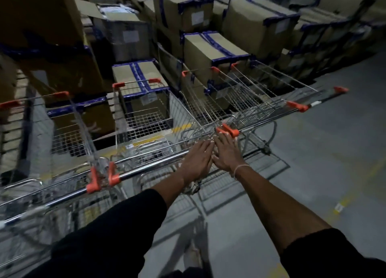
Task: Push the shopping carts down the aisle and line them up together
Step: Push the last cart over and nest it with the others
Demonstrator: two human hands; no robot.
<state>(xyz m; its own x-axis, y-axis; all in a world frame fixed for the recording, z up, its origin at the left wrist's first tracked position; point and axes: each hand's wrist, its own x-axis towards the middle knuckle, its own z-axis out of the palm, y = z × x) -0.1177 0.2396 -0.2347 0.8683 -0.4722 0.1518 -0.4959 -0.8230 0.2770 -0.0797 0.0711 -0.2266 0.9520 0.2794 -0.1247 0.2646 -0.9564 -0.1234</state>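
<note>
Several wire shopping carts with orange corner caps stand side by side in front of me. The middle cart (146, 114) has its handle bar (150, 165) running across below my hands. My left hand (197, 158) lies flat over that bar, fingers straight and pointing forward. My right hand (226, 152) lies beside it, fingers straight, tips near an orange cap (228, 130). The two hands touch at the index fingers. A right cart (250, 102) angles away to the right, and a left cart (69, 135) stands at the left.
Stacked cardboard boxes (213, 50) with blue tape fill the space behind the carts. A tall dark box stack (41, 37) rises at the left. Grey concrete floor (323, 162) with faded yellow marks lies to the right.
</note>
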